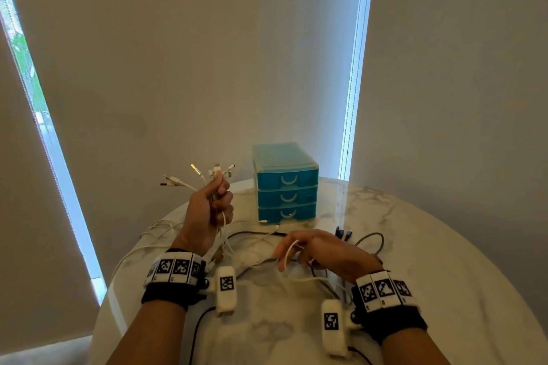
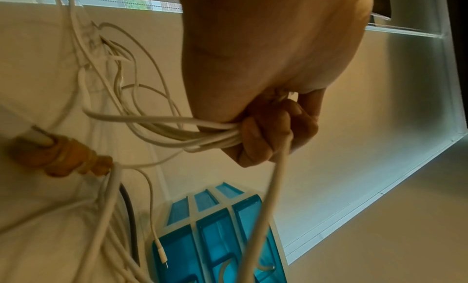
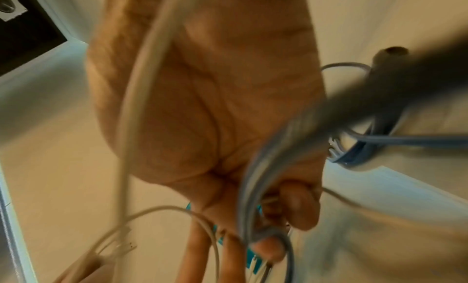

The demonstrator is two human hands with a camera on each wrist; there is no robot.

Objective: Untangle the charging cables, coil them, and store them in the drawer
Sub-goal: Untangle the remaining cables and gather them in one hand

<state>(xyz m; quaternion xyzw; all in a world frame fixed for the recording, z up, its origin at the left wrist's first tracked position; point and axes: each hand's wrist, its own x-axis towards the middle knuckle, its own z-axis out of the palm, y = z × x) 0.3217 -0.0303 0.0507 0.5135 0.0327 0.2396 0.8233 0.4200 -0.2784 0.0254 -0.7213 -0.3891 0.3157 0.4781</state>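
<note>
My left hand (image 1: 221, 198) is raised above the table and grips a bundle of white charging cables (image 1: 204, 176); their connector ends fan out above the fist. The strands hang down from the hand (image 2: 266, 139) to a tangle of white cables (image 2: 177, 127) on the table. My right hand (image 1: 293, 249) hovers low over the table, its curled fingers hooked through a loop of white cable (image 1: 287, 258). In the right wrist view a blurred grey cable (image 3: 255, 177) also crosses that hand (image 3: 215, 117). The blue three-drawer unit (image 1: 286, 184) stands behind, all drawers shut.
The round marble table (image 1: 415, 246) carries dark cables (image 1: 367, 238) and dark connectors (image 1: 344, 234) to the right of my right hand. Loose white cables (image 1: 154, 231) lie at the left. Closed blinds hang behind the table's far edge.
</note>
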